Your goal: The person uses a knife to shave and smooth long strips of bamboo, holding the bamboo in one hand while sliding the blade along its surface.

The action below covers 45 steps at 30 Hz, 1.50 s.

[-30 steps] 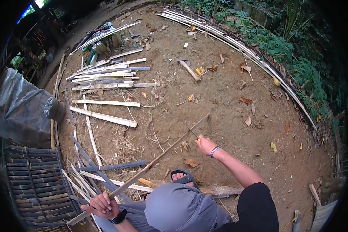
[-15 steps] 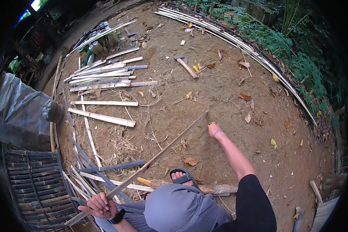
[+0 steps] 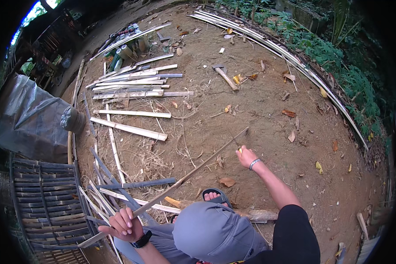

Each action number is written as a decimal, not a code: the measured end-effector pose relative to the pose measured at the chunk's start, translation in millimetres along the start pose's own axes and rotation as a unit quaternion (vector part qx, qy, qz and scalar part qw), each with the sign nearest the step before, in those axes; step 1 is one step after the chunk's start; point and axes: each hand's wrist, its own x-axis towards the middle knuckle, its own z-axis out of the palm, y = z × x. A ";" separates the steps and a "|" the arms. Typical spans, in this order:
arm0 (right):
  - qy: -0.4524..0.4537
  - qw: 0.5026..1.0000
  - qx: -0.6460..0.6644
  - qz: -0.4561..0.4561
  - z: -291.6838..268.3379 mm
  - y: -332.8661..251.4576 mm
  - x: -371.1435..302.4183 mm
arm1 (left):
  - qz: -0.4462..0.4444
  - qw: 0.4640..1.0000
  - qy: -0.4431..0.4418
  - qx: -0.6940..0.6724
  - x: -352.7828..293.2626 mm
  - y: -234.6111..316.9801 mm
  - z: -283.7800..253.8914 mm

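While clasping in the left hand (image 3: 126, 225) a bamboo strip (image 3: 192, 172) slanted over the ground (image 3: 268, 185) from its lower-left corner, grips a thin-bladed tool (image 3: 240, 150) in the right hand (image 3: 247, 157) near the strip's far end.

From my distant post I take this for an outdoor work yard, perhaps one for bamboo or wood. I see brown bare-earth ground (image 3: 268, 105) scattered with dry leaves and shavings, a loose pile of pale, flat split strips (image 3: 130, 82), and a grey-headed hatchet with a wooden handle (image 3: 226, 80). Green leafy plants (image 3: 321, 53) border one side; a dark, slatted, shed-like structure (image 3: 53, 39) and a dark slatted rack (image 3: 53, 209) stand at the other.
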 end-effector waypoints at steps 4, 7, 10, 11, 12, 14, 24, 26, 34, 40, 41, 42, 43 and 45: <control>-0.091 0.983 0.089 -0.129 -17.0 -88.4 -107.2 | 0.043 0.990 0.132 -0.018 4.2 -6.6 10.3; -0.045 0.984 0.076 -0.155 -1.3 -96.1 -124.6 | 0.037 0.994 0.095 -0.043 -0.7 -5.5 -9.3; -0.003 0.996 0.071 -0.057 -1.6 -96.7 -115.7 | 0.061 0.992 0.108 -0.018 -0.5 -10.4 -6.7; -0.025 0.991 0.092 -0.092 1.4 -102.2 -121.9 | 0.066 0.991 0.114 -0.020 -2.4 -11.2 -7.3; -0.048 0.976 0.113 -0.181 10.0 -106.5 -128.6 | 0.056 0.995 0.078 -0.031 -2.1 -11.6 -9.4; -0.139 0.957 0.059 -0.246 2.0 -128.2 -145.5 | 0.031 0.998 0.012 -0.053 -2.8 -10.8 -13.6; -0.141 0.964 0.028 -0.223 -15.9 -130.7 -143.9 | 0.012 0.997 -0.039 -0.058 -4.3 -7.8 -19.7; -0.103 0.980 0.003 -0.170 -15.9 -117.4 -128.0 | 0.011 0.998 -0.031 -0.062 -3.5 -5.7 -20.0; -0.134 0.962 0.033 -0.234 -2.9 -110.4 -136.0 | -0.013 0.997 -0.062 -0.053 -0.2 -11.1 -13.4; -0.088 0.992 0.068 -0.060 -10.2 -82.0 -98.2 | -0.010 0.996 -0.078 -0.040 -4.4 -2.0 -15.5; -0.110 0.986 0.064 -0.105 -9.2 -94.6 -115.6 | -0.008 0.996 -0.076 -0.044 -2.8 -3.9 -14.3; -0.134 0.978 0.063 -0.146 -4.5 -97.9 -128.2 | -0.015 0.996 -0.068 -0.046 -5.2 -5.2 -15.2; -0.123 0.973 0.077 -0.179 -3.6 -96.1 -129.4 | -0.013 0.997 -0.065 -0.048 -3.8 -5.4 -16.4; -0.075 0.991 0.047 -0.099 -1.3 -72.1 -99.5 | -0.013 0.997 -0.061 -0.051 -2.3 -6.3 -18.5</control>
